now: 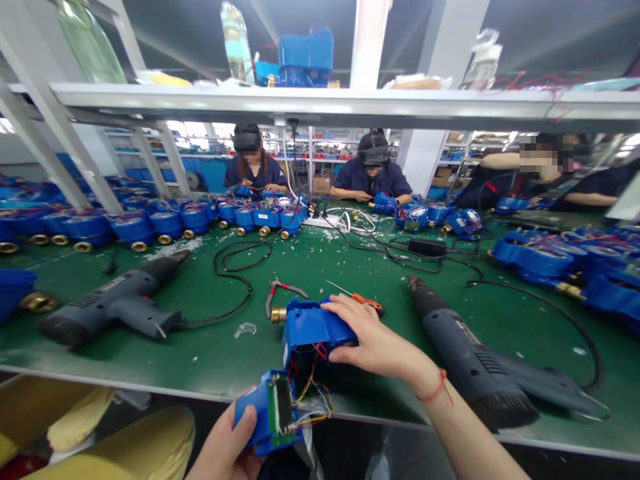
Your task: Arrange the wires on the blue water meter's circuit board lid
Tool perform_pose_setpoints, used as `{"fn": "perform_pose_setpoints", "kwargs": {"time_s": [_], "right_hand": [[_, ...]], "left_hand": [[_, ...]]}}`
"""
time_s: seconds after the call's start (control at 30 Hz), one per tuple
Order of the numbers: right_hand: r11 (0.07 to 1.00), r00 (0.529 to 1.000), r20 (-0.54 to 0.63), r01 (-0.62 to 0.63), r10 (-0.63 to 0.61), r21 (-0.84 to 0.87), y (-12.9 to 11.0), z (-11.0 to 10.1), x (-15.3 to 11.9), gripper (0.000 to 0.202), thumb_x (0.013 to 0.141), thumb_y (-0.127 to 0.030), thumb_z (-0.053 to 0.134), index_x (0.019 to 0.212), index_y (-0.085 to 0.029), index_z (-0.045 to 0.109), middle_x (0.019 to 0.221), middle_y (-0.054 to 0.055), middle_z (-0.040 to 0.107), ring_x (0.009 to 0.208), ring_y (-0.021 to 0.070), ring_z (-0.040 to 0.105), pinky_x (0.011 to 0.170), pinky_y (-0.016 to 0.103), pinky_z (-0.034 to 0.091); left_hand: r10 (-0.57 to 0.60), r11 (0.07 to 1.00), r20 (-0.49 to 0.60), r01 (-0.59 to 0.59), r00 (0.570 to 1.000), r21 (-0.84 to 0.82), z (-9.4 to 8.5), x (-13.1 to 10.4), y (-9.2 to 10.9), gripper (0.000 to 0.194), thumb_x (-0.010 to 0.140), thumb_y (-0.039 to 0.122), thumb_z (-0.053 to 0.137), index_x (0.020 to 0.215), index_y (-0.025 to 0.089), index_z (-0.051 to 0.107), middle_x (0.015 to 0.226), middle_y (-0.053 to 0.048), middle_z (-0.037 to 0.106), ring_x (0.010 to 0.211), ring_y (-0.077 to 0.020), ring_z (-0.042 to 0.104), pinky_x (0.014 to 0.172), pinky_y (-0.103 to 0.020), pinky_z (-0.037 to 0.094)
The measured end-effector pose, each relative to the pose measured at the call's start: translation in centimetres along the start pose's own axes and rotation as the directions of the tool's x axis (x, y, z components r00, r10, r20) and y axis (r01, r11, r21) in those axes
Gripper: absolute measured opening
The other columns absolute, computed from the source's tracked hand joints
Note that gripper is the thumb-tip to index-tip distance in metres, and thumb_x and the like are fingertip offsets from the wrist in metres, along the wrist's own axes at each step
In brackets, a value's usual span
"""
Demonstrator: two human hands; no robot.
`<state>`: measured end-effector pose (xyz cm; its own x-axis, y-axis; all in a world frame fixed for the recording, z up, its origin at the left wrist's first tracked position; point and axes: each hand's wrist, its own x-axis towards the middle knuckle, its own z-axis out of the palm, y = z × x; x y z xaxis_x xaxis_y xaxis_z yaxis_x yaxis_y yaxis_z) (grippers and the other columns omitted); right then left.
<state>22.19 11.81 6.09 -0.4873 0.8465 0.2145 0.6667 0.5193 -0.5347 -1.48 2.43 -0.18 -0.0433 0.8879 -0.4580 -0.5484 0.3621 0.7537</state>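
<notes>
Gripping cover [265, 412], left hand [231, 443] partly hidden, right hand [366, 335] overlapping housing [309, 327]

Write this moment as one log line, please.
left hand: holding blue cover with circuit board | right hand: on blue housing | wires: between them | nearby: pliers, screwdriver, two heat guns

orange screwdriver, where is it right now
In the head view, the orange screwdriver lies right of centre on the green tabletop, just beyond the right hand and right of the pliers.
</notes>
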Motion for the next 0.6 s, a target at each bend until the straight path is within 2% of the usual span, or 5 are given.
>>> {"fn": "perform_pose_setpoints", "kwargs": {"time_s": [0.07, 0.17, 0.37, 0.5, 0.6], "right_hand": [[1.0, 0.994, 0.105, 0.001, 0.0, -0.007, 1.0, -0.1, 1.8, 0.076, 0.067, -0.035, 0.082, 0.134, -0.02, 0.049, 0.14, 0.013, 0.049, 0.13, 0.0281, 0.044, 0.107, 0.043, 0.035], [0.999, 0.994, 0.105, -0.016, 0.019, -0.03, 0.8, -0.3, 3.9, 0.055, 0.073, -0.044, 0.075, 0.118, -0.016, 0.056, 0.114, 0.012, 0.063, 0.104, 0.0259, 0.058, 0.088, 0.035, 0.044], [0.977, 0.972, 0.108, -0.201, 0.208, -0.067, -0.8, -0.5, 6.8, 0.049, 0.079, -0.061, 0.061, 0.094, -0.014, 0.06, 0.092, 0.014, 0.067, 0.08, 0.0282, 0.06, 0.063, 0.031, 0.037], [0.949, 0.936, 0.161, -0.316, 0.313, -0.01, -0.3, -0.2, 7.4, 0.055, 0.083, -0.068, 0.049, 0.077, -0.015, 0.061, 0.088, 0.016, 0.069, 0.076, 0.0276, 0.062, 0.058, 0.031, 0.036], [0.925, 0.912, 0.212, -0.373, 0.351, 0.072, 0.4, 0.1, 7.2, 0.06, 0.083, -0.072, 0.047, 0.077, -0.014, 0.063, 0.091, 0.016, 0.07, 0.078, 0.0265, 0.064, 0.057, 0.031, 0.04]], "left_hand": [[-0.006, 1.0, 0.045, 0.007, 0.999, -0.006, 0.5, -0.5, 1.4, 0.048, 0.054, 0.037, 0.092, 0.091, 0.016, 0.071, 0.088, -0.006, 0.078, 0.077, -0.0211, 0.073, 0.072, -0.025, 0.06], [0.052, 0.999, 0.105, -0.05, 0.993, -0.022, 0.6, -0.7, 3.5, 0.038, 0.061, 0.033, 0.089, 0.092, 0.017, 0.074, 0.094, -0.006, 0.078, 0.082, -0.0196, 0.073, 0.076, -0.023, 0.059], [0.125, 0.992, 0.139, -0.124, 0.982, -0.017, 1.0, 0.8, 7.9, 0.007, 0.082, 0.016, 0.07, 0.087, 0.011, 0.073, 0.085, -0.008, 0.078, 0.07, -0.0177, 0.073, 0.066, -0.026, 0.062], [0.158, 0.984, 0.011, -0.157, 0.987, -0.083, 2.4, 2.2, 10.4, 0.029, 0.095, 0.006, 0.043, 0.084, 0.01, 0.069, 0.074, -0.007, 0.077, 0.062, -0.0154, 0.073, 0.059, -0.026, 0.063], [0.145, 0.984, 0.03, -0.141, 0.989, -0.107, 3.1, 3.7, 11.7, 0.029, 0.098, 0.011, 0.04, 0.085, 0.01, 0.067, 0.074, -0.007, 0.077, 0.06, -0.0153, 0.073, 0.056, -0.025, 0.063]]}}
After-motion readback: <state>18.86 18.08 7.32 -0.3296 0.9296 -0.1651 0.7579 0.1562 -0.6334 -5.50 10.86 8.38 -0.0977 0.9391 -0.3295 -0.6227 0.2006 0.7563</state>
